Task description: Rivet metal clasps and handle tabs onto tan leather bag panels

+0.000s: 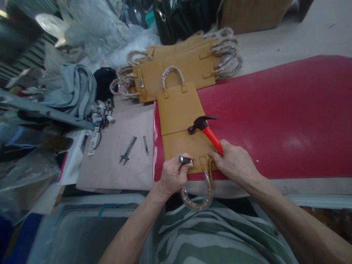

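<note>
A tan leather bag panel [180,121] lies flat on the red mat [275,110], one wrapped handle at its far end, another handle [199,196] hanging over the near edge. My left hand [173,176] is closed round a short metal punch [185,160], held against the panel's near edge. My right hand [233,161] grips the red handle of a claw hammer [205,126], whose black head rests on the panel.
A stack of tan bag panels [178,62] with wrapped handles lies beyond. Two metal tools [128,149] rest on a brown sheet [118,161] to the left. Grey cloth [74,88] and plastic bags crowd the left side.
</note>
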A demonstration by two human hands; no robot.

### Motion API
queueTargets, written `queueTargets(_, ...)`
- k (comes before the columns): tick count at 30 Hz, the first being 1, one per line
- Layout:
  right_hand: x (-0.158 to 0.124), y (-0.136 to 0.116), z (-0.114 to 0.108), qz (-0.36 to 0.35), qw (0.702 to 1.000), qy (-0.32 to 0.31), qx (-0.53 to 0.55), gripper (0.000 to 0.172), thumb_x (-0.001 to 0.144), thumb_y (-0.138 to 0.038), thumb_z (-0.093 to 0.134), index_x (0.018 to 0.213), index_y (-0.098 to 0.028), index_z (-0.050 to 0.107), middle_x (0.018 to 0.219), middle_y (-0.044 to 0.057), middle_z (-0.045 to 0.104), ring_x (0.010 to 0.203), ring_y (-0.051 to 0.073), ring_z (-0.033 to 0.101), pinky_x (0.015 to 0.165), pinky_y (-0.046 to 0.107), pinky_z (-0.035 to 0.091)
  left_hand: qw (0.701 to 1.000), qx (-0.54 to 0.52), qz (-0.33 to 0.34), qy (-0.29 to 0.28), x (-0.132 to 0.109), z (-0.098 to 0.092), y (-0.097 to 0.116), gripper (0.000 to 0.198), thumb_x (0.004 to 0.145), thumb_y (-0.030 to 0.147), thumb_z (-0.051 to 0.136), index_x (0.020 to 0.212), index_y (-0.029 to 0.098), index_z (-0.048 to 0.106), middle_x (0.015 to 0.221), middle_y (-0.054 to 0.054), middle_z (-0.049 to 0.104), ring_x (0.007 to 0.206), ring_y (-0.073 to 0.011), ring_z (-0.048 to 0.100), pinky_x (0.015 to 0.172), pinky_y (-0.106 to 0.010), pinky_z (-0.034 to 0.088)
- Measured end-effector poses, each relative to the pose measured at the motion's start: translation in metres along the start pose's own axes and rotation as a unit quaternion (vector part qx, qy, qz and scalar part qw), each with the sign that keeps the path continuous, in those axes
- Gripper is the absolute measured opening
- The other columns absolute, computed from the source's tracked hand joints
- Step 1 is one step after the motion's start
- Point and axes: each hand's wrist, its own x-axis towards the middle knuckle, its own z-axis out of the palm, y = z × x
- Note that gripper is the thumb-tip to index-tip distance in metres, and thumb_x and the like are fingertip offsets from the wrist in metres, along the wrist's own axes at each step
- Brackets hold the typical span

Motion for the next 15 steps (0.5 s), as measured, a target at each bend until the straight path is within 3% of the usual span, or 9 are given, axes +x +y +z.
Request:
queueTargets(6, 0.000, 0.003, 0.002, -0.023, 0.999, 0.017, 0.020, 0.027, 0.094, -0.041, 0.054, 0.104, -0.017, 0.061, 0.085, 0.013, 0.072, 0.076, 0.027, 0.067, 0.061, 0.032, 0.030, 1.000, 0.023, -0.001, -0.021, 0.006, 0.002, 0.003, 0.011, 0.093, 0.014, 0.058, 0.100, 0.017, 0.065, 0.090, -0.005, 0.075, 0.082, -0.0163, 0.074, 0.078, -0.025, 0.060)
queueTargets(11, 0.005, 0.014, 0.009, -0.070, 0.987, 0.054, 0.136, 0.022, 0.091, -0.041, 0.050, 0.079, -0.022, 0.052, 0.068, 0.004, 0.060, 0.062, 0.018, 0.053, 0.058, 0.030, 0.031, 0.999, 0.026, -0.027, -0.019, 0.005, 0.007, 0.002, 0.012, 0.092, 0.015, 0.057, 0.102, 0.019, 0.064, 0.089, -0.005, 0.074, 0.082, -0.0180, 0.074, 0.076, -0.026, 0.059)
queueTargets(15, -0.012, 0.020, -0.020, -0.129, 0.948, 0.078, 0.280, 0.036, 0.094, -0.048, 0.036, 0.067, -0.025, 0.039, 0.055, -0.003, 0.044, 0.050, 0.014, 0.042, 0.051, 0.028, 0.030, 0.999, 0.019, -0.030, -0.006, 0.003, 0.010, -0.001, 0.011, 0.091, 0.015, 0.057, 0.100, 0.019, 0.063, 0.089, -0.006, 0.074, 0.084, -0.0190, 0.074, 0.078, -0.028, 0.059)
